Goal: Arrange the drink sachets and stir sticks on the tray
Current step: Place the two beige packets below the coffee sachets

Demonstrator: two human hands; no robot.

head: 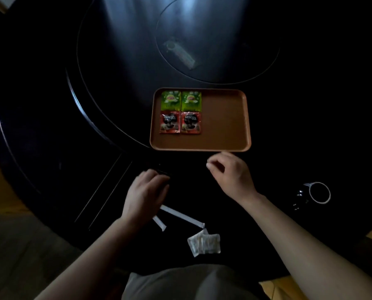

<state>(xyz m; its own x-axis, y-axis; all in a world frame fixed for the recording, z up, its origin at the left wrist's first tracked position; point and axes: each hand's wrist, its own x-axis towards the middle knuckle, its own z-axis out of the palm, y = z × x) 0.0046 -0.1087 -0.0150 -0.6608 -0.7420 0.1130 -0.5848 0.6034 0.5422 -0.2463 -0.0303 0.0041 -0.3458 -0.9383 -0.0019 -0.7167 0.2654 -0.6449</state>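
Note:
A brown tray [224, 122] lies on the dark round table. In its left half two green tea sachets [181, 101] sit side by side above two red coffee sachets [180, 123]. My right hand [230, 174] hovers just below the tray's near edge, fingers loosely curled, with nothing seen in it. My left hand [145, 193] rests palm down on the table, its fingertips on something dark that I cannot make out. Two white wrapped stir sticks [181, 216] lie near my left wrist. A small white packet [204, 243] lies below them.
A dark mug [317, 192] with a white rim stands at the right. A round inset at the table's centre [217, 40] shows a pale object through it. The table's curved edge runs along the left.

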